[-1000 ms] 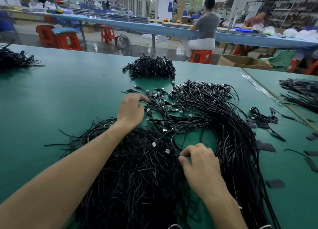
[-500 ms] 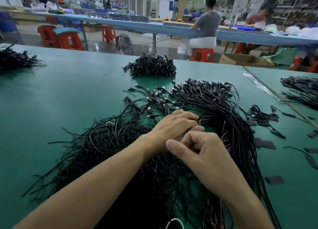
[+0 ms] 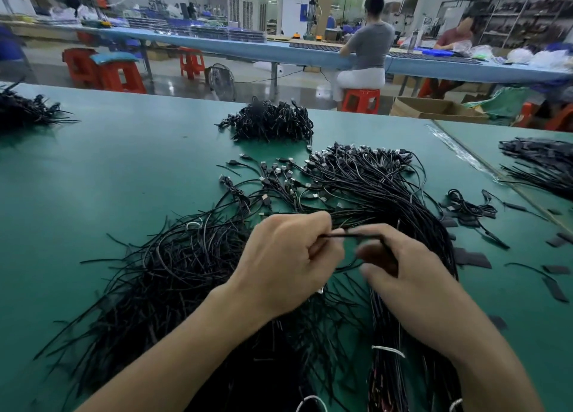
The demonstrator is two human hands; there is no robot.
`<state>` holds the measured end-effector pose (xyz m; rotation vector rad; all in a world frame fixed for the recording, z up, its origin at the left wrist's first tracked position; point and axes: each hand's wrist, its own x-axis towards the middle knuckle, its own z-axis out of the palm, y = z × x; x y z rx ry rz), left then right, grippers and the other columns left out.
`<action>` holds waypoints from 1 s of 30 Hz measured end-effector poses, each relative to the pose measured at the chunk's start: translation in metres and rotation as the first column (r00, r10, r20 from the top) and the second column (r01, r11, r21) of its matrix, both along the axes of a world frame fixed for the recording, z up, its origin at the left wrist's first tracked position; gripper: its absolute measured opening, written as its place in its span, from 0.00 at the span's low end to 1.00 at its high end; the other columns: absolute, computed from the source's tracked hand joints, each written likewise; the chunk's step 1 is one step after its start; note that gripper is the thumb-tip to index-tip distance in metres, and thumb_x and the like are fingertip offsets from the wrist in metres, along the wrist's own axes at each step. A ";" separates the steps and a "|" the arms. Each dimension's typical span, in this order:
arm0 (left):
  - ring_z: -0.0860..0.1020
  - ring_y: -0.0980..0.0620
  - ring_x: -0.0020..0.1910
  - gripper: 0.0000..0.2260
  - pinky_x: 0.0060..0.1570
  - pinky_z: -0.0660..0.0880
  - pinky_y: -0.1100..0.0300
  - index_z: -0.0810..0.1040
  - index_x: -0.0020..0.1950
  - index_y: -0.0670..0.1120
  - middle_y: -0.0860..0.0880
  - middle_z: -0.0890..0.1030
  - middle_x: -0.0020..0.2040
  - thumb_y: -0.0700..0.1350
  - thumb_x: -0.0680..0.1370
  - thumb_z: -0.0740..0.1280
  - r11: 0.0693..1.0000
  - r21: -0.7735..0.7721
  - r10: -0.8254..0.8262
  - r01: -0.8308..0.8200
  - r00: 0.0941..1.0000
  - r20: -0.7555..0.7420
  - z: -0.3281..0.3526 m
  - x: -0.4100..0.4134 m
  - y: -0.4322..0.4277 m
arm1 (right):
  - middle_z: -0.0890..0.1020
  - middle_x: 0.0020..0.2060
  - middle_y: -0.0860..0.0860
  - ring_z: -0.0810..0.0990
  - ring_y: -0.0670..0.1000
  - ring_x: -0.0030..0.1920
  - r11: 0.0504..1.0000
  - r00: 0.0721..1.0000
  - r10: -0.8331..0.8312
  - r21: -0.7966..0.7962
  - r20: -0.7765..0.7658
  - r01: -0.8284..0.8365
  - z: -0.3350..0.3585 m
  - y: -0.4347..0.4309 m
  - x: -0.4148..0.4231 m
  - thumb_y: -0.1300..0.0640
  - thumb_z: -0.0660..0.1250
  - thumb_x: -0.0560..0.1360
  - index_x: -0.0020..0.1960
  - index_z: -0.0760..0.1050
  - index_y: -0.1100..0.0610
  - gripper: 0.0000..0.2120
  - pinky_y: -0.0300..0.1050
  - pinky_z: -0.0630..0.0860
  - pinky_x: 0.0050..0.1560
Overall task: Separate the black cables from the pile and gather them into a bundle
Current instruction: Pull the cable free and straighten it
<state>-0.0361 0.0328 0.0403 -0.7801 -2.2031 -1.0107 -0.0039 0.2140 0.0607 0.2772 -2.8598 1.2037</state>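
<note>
A big pile of black cables (image 3: 173,266) sprawls over the green table (image 3: 124,170), with connector ends fanned out at the far side (image 3: 356,163). Just above the pile's middle, my left hand (image 3: 285,263) and my right hand (image 3: 400,272) sit close together. Both pinch the same thin black cable (image 3: 350,235), which runs straight between their fingertips. The right hand's fingers are blurred. A tied strand of cables (image 3: 387,349) runs under my right wrist.
A finished heap of bundled cables (image 3: 266,121) lies further back, another heap (image 3: 28,111) at the far left and one (image 3: 539,166) at the right. Small black strips (image 3: 474,259) and a loose coiled cable (image 3: 471,208) lie to the right. People sit at benches behind.
My left hand came back from the connector ends to the middle and met my right hand. The two hands have drawn slightly apart, with one cable stretched between them.
</note>
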 end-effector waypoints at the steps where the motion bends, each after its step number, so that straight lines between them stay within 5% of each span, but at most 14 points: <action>1: 0.64 0.55 0.23 0.17 0.24 0.62 0.62 0.61 0.31 0.51 0.58 0.63 0.24 0.44 0.77 0.64 0.999 -0.036 0.032 -0.031 0.999 0.041 0.001 0.001 -0.002 | 0.82 0.47 0.41 0.81 0.43 0.45 0.993 0.994 0.110 -0.036 0.007 -0.110 0.005 -0.002 0.003 0.55 0.68 0.76 0.58 0.74 0.35 0.17 0.37 0.78 0.45; 3: 0.65 0.54 0.24 0.14 0.25 0.65 0.57 0.61 0.34 0.52 0.57 0.65 0.26 0.44 0.77 0.62 0.994 -0.104 0.040 -0.030 0.995 0.089 0.000 0.001 -0.005 | 0.82 0.45 0.39 0.82 0.43 0.44 0.971 0.974 0.227 -0.083 0.006 -0.226 0.013 -0.006 0.011 0.45 0.71 0.70 0.60 0.72 0.33 0.20 0.44 0.80 0.47; 6: 0.68 0.51 0.30 0.09 0.28 0.67 0.54 0.61 0.37 0.51 0.54 0.69 0.32 0.44 0.74 0.61 0.977 -0.209 -0.014 0.052 0.984 0.178 -0.006 -0.001 -0.009 | 0.73 0.27 0.42 0.70 0.41 0.28 0.961 0.975 0.209 -0.169 -0.076 -0.219 0.018 -0.012 0.016 0.34 0.70 0.66 0.50 0.79 0.41 0.17 0.38 0.70 0.30; 11: 0.69 0.59 0.31 0.15 0.33 0.67 0.68 0.70 0.36 0.48 0.55 0.73 0.34 0.49 0.82 0.63 0.997 -0.061 -0.011 0.040 0.908 0.418 -0.028 -0.017 -0.030 | 0.70 0.23 0.53 0.64 0.54 0.25 0.917 0.960 0.128 -0.339 -0.251 -0.211 0.024 -0.016 0.017 0.35 0.64 0.74 0.34 0.79 0.51 0.21 0.43 0.63 0.24; 13: 0.75 0.63 0.36 0.16 0.39 0.71 0.69 0.76 0.36 0.49 0.57 0.79 0.42 0.52 0.82 0.62 0.997 -0.071 0.025 0.011 0.877 0.481 -0.036 -0.022 -0.042 | 0.69 0.24 0.54 0.64 0.51 0.26 0.873 0.969 0.044 -0.463 -0.242 -0.155 0.025 -0.011 0.016 0.38 0.66 0.73 0.33 0.78 0.54 0.21 0.34 0.65 0.26; 15: 0.78 0.68 0.38 0.10 0.40 0.73 0.72 0.83 0.44 0.47 0.58 0.82 0.48 0.49 0.80 0.65 0.996 0.063 0.034 -0.069 0.895 0.445 -0.038 -0.021 -0.050 | 0.68 0.25 0.58 0.63 0.51 0.26 0.779 0.978 -0.153 -0.626 -0.143 0.030 0.021 -0.004 0.011 0.42 0.69 0.73 0.31 0.75 0.57 0.21 0.31 0.65 0.27; 18: 0.70 0.58 0.22 0.16 0.21 0.65 0.67 0.77 0.37 0.41 0.52 0.77 0.28 0.52 0.77 0.69 0.891 0.409 0.094 -0.196 0.962 0.257 -0.024 -0.012 -0.053 | 0.63 0.23 0.50 0.57 0.46 0.24 0.675 0.932 -0.363 -0.690 -0.001 0.262 0.009 0.001 -0.001 0.48 0.66 0.78 0.30 0.75 0.56 0.20 0.38 0.58 0.24; 21: 0.65 0.57 0.22 0.15 0.22 0.63 0.68 0.69 0.34 0.45 0.54 0.67 0.24 0.46 0.77 0.70 0.848 0.503 0.235 -0.165 0.969 -0.078 0.005 0.000 -0.054 | 0.63 0.24 0.49 0.59 0.46 0.24 0.704 0.875 -0.483 -0.596 -0.005 0.386 -0.005 0.000 -0.012 0.45 0.63 0.80 0.35 0.76 0.56 0.20 0.44 0.60 0.29; 23: 0.65 0.58 0.22 0.13 0.24 0.61 0.72 0.71 0.35 0.46 0.53 0.68 0.25 0.44 0.77 0.71 0.870 0.457 0.282 -0.187 0.948 -0.148 0.019 0.008 -0.057 | 0.67 0.22 0.45 0.64 0.46 0.24 0.738 0.825 -0.563 -0.483 -0.055 0.472 -0.012 0.002 -0.015 0.45 0.63 0.81 0.36 0.78 0.55 0.19 0.43 0.62 0.29; 25: 0.65 0.58 0.22 0.15 0.24 0.60 0.72 0.72 0.33 0.48 0.53 0.73 0.27 0.49 0.78 0.70 0.919 0.314 0.251 -0.237 0.968 -0.006 0.024 0.014 -0.058 | 0.77 0.27 0.45 0.73 0.46 0.28 0.828 0.824 -0.547 -0.240 -0.145 0.507 -0.018 0.005 -0.016 0.46 0.63 0.80 0.41 0.81 0.52 0.15 0.43 0.68 0.31; 27: 0.67 0.58 0.20 0.18 0.23 0.61 0.69 0.72 0.31 0.51 0.59 0.75 0.27 0.57 0.79 0.64 0.962 0.066 0.242 -0.264 0.942 0.233 0.020 0.015 -0.057 | 0.83 0.47 0.49 0.79 0.51 0.46 0.863 0.877 -0.450 0.169 -0.171 0.476 -0.020 0.000 -0.014 0.46 0.64 0.80 0.56 0.80 0.47 0.10 0.49 0.77 0.46; 28: 0.67 0.58 0.20 0.20 0.23 0.61 0.69 0.71 0.30 0.51 0.61 0.74 0.26 0.59 0.78 0.62 0.960 -0.054 0.278 -0.274 0.917 0.286 0.018 0.015 -0.056 | 0.79 0.61 0.49 0.75 0.53 0.59 0.830 0.907 -0.393 0.364 -0.153 0.422 -0.021 -0.004 -0.011 0.43 0.64 0.79 0.64 0.76 0.43 0.15 0.54 0.74 0.60; 30: 0.69 0.58 0.19 0.22 0.23 0.61 0.69 0.67 0.29 0.51 0.58 0.73 0.23 0.60 0.79 0.58 0.922 -0.241 0.363 -0.303 0.893 0.265 0.016 0.017 -0.052 | 0.60 0.77 0.43 0.52 0.51 0.77 0.794 0.959 -0.257 0.538 -0.123 0.282 -0.019 -0.012 -0.007 0.38 0.65 0.76 0.73 0.62 0.34 0.27 0.59 0.47 0.75</action>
